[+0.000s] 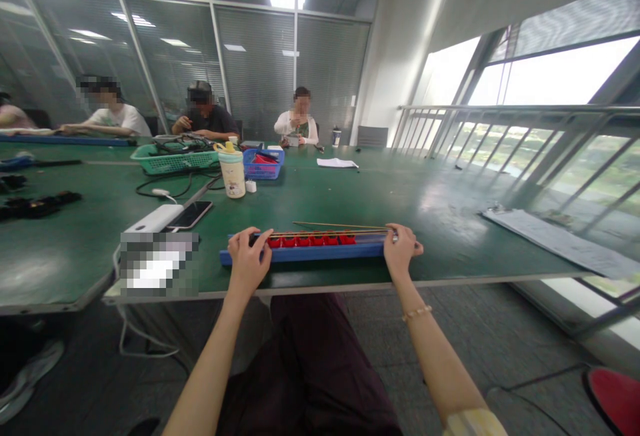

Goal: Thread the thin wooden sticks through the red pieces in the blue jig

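A long blue tray lies along the near edge of the green table, with several red pieces in a row inside it. Thin straw-coloured sticks run lengthwise over the red pieces. My left hand is at the tray's left end, its fingers bent and closed on the sticks' left ends. At the right end my right hand pinches the other ends of the sticks. One more thin stick slants just behind the tray and runs up to my right fingers.
A white power bank-like box and a phone lie left. Beyond stand a cup, a green basket with cables and a blue basket. A clipboard lies right. Several people sit across the table.
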`<state>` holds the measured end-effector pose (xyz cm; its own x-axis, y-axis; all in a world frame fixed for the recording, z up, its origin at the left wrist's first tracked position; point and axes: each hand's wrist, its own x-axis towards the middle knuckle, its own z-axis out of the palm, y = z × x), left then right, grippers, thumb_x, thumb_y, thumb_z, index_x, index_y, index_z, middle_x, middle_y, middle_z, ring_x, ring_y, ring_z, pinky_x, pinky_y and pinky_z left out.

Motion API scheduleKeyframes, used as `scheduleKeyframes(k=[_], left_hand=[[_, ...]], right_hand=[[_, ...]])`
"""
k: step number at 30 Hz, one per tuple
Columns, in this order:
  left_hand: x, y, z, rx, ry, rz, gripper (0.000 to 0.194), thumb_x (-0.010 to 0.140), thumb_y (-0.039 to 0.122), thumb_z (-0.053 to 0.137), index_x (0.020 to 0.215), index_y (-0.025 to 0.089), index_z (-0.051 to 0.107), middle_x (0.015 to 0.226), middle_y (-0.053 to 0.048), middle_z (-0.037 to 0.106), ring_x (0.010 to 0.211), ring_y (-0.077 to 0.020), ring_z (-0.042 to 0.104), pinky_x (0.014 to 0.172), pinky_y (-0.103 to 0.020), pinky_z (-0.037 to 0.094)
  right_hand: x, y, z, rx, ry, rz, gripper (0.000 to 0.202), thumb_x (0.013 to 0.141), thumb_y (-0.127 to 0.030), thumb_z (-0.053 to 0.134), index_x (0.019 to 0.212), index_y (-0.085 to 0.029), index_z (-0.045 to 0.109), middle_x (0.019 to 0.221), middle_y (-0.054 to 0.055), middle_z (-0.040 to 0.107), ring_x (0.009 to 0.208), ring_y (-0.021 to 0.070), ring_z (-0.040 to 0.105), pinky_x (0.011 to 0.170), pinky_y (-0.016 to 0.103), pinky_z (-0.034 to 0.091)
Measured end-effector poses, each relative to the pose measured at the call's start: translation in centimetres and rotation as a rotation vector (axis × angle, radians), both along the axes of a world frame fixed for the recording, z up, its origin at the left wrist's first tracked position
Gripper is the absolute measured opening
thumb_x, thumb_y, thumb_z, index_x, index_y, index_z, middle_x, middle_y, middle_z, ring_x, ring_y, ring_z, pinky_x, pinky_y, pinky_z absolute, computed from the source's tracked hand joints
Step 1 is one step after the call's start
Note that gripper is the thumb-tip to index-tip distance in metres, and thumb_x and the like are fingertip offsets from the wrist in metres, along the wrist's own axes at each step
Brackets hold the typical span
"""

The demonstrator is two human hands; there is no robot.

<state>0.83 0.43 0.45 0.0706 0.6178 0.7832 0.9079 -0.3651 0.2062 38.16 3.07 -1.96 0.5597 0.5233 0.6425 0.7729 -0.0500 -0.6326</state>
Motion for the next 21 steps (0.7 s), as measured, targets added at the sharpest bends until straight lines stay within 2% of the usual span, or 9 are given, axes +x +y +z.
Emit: scheduleKeyframes(k=[4, 6, 8, 10, 12, 14, 16, 19, 21], left_hand=[[-0.2, 0.0, -0.1, 0.004, 0.006, 0.003, 0.037, 0.088, 0.024, 0.051, 0.12, 0.029, 0.068, 0.122, -0.012, 0.053, 0.112, -0.0288, 0.041, 0.099, -0.048, 0.037], [-0.2, 0.0, -0.2, 0.002, 0.012, 0.001, 0.037, 0.088, 0.024, 0.051, 0.12, 0.029, 0.068, 0.122, -0.012, 0.053, 0.112, -0.0288, 0.041, 0.099, -0.048, 0.037], [-0.3, 0.0, -0.2, 0.007, 0.016, -0.003, 0.037, 0.088, 0.023, 0.051, 0.12, 0.029, 0.068, 0.122, -0.012, 0.053, 0.112, -0.0286, 0.041, 0.099, -0.048, 0.037], [-0.3, 0.1, -0.2, 0.01, 0.017, -0.003, 0.037, 0.088, 0.023, 0.051, 0.12, 0.029, 0.068, 0.122, -0.012, 0.053, 0.112, -0.0285, 0.041, 0.099, -0.047, 0.037], [-0.3, 0.1, -0.2, 0.012, 0.016, 0.002, 0.036, 0.088, 0.024, 0.051, 0.12, 0.029, 0.068, 0.122, -0.012, 0.053, 0.111, -0.0286, 0.04, 0.099, -0.047, 0.038], [-0.3, 0.0, -0.2, 0.01, 0.014, 0.008, 0.036, 0.089, 0.024, 0.051, 0.119, 0.028, 0.068, 0.122, -0.012, 0.053, 0.111, -0.0287, 0.04, 0.099, -0.047, 0.038], [-0.3, 0.0, -0.1, 0.003, 0.014, 0.011, 0.036, 0.088, 0.024, 0.051, 0.119, 0.029, 0.068, 0.122, -0.012, 0.053, 0.111, -0.0288, 0.04, 0.099, -0.047, 0.038], [-0.2, -0.1, -0.1, 0.001, 0.013, 0.014, 0.036, 0.089, 0.024, 0.051, 0.119, 0.029, 0.069, 0.121, -0.011, 0.053, 0.111, -0.0287, 0.04, 0.099, -0.047, 0.038], [-0.2, -0.2, 0.0, 0.008, 0.013, 0.016, 0.035, 0.089, 0.024, 0.051, 0.119, 0.029, 0.069, 0.121, -0.011, 0.053, 0.111, -0.0286, 0.04, 0.099, -0.046, 0.038]], right_hand=[[-0.2, -0.5, 0.1, 0.004, -0.08, 0.011, 0.029, 0.086, -0.024, 0.043, 0.095, -0.024, 0.07, 0.103, 0.007, 0.069, 0.104, 0.0248, 0.05, 0.1, 0.045, 0.016], [0.5, -0.5, 0.5, 0.005, -0.116, 0.057, 0.029, 0.086, -0.024, 0.044, 0.094, -0.023, 0.072, 0.101, 0.007, 0.07, 0.104, 0.0247, 0.051, 0.1, 0.044, 0.02], [1.9, 0.0, 1.1, -0.004, -0.147, 0.162, 0.028, 0.086, -0.024, 0.045, 0.093, -0.022, 0.073, 0.099, 0.007, 0.072, 0.1, 0.0236, 0.055, 0.096, 0.041, 0.029], [3.7, 1.1, 2.0, -0.023, -0.195, 0.364, 0.028, 0.087, -0.025, 0.047, 0.093, -0.022, 0.074, 0.097, 0.007, 0.073, 0.094, 0.0213, 0.06, 0.091, 0.036, 0.037], [5.4, 2.5, 2.9, -0.074, -0.226, 0.5, 0.027, 0.086, -0.026, 0.049, 0.093, -0.022, 0.075, 0.093, 0.005, 0.075, 0.092, 0.0211, 0.063, 0.09, 0.035, 0.042], [6.8, 3.9, 3.4, -0.152, -0.232, 0.578, 0.027, 0.085, -0.026, 0.051, 0.095, -0.023, 0.076, 0.09, 0.003, 0.075, 0.091, 0.0208, 0.064, 0.089, 0.034, 0.044], [7.6, 5.1, 3.3, -0.221, -0.219, 0.627, 0.028, 0.084, -0.025, 0.052, 0.098, -0.023, 0.076, 0.086, 0.002, 0.076, 0.089, 0.0205, 0.065, 0.087, 0.034, 0.046], [8.0, 6.1, 2.2, -0.318, -0.188, 0.671, 0.03, 0.084, -0.024, 0.051, 0.1, -0.021, 0.076, 0.081, 0.002, 0.075, 0.082, 0.0201, 0.067, 0.081, 0.033, 0.048], [8.2, 6.4, 1.3, -0.314, -0.203, 0.657, 0.032, 0.085, -0.023, 0.05, 0.102, -0.021, 0.076, 0.081, 0.002, 0.075, 0.081, 0.0202, 0.067, 0.082, 0.034, 0.048]])
